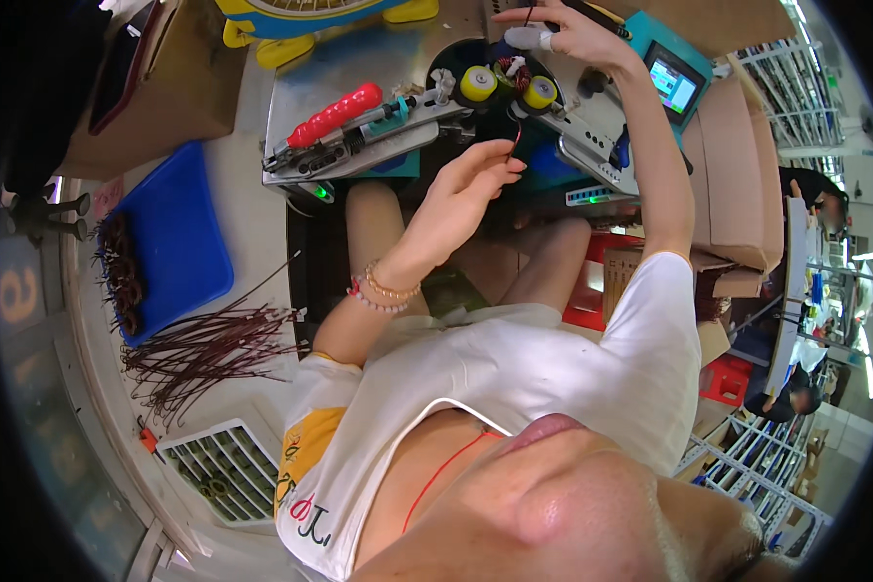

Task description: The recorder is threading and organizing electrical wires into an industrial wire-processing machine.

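Observation:
My left hand [470, 194] pinches a thin dark red wire [517, 136] between thumb and fingers, just below a winding machine's head. From there the wire runs up towards a small coil [516, 74] of dark red and pale strands, which sits between a yellow roller [477, 84] and a second yellow roller [540, 92]. Beyond the rollers, at the top, is my right hand [577, 37], with a white cover on one finger. A dark wire [531, 14] shows at its bent fingers, which seem to hold it; the fingertips are partly cut off by the picture's edge.
A red ribbed handle [335, 116] lies along the machine's left side. At the left are a blue tray [189, 242] with several dark coils, a bundle of dark red wires [209, 354] and a white slatted basket [225, 472]. A teal control box [669, 73] and a cardboard box [742, 175] stand right.

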`<state>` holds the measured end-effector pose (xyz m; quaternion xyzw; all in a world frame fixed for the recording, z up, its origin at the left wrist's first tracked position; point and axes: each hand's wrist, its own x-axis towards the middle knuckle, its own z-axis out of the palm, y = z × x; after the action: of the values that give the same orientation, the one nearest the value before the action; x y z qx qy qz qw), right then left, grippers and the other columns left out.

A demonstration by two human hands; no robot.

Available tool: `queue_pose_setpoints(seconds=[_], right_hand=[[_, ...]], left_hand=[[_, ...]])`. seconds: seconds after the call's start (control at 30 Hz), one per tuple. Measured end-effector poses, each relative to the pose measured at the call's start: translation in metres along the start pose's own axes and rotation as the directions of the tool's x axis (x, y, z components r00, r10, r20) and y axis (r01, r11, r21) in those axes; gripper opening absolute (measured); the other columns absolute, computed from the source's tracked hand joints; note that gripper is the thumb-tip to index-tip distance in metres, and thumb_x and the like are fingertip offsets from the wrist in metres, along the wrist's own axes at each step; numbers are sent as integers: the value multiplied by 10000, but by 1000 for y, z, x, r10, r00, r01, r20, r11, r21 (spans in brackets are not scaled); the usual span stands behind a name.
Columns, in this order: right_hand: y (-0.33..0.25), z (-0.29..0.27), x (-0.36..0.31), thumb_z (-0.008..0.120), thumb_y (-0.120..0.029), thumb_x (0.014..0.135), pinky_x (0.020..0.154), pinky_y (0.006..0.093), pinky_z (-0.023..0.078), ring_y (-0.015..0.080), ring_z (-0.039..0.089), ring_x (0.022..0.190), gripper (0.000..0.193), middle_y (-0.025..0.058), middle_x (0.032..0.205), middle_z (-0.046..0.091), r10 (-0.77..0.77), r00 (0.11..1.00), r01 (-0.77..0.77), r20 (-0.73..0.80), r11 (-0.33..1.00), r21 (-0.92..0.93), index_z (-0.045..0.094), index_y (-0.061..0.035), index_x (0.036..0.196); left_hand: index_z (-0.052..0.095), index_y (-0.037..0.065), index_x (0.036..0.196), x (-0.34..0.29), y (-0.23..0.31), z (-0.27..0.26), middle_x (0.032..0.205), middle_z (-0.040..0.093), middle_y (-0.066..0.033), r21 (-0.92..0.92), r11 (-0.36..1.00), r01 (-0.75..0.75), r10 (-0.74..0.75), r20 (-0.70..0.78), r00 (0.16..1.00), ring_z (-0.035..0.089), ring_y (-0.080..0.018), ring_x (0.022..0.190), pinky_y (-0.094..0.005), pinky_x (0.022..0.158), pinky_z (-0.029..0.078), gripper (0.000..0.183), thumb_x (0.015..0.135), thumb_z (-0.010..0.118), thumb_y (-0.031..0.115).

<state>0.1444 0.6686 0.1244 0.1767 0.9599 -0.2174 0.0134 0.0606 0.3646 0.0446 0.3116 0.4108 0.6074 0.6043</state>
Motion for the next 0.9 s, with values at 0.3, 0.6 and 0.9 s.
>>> queue_pose_setpoints(seconds=[0.3, 0.6, 0.9], right_hand=[[-83, -41, -52, 739, -201, 840, 999, 426, 473, 334, 568, 1174, 417, 154, 1340, 547, -19, 999, 11, -51, 987, -158, 661, -122, 1242], [-94, 105, -107, 651, -78, 779, 882, 371, 548, 264, 629, 1057, 361, 94, 1192, 643, -506, 845, 327, -172, 743, -583, 641, -71, 1140], [-105, 41, -55, 700, -223, 843, 809, 358, 552, 244, 646, 978, 160, 64, 1105, 614, -473, 836, 171, -278, 706, -687, 639, -115, 944]], left_hand=[[318, -5, 1498, 41, -112, -26, 1419, 403, -282, 598, 743, -300, 477, -159, 864, 389, -450, 1323, -468, 1146, 313, 726, 810, 540, -76], [443, -21, 1368, 108, -113, -36, 1310, 497, -298, 717, 585, -378, 626, -104, 773, 456, -497, 1229, -559, 1091, 305, 586, 803, 595, 18], [488, -8, 1279, 62, -92, -27, 1128, 592, -232, 887, 303, -349, 678, 57, 733, 548, -418, 1109, -590, 1084, 330, 534, 770, 638, 52]])
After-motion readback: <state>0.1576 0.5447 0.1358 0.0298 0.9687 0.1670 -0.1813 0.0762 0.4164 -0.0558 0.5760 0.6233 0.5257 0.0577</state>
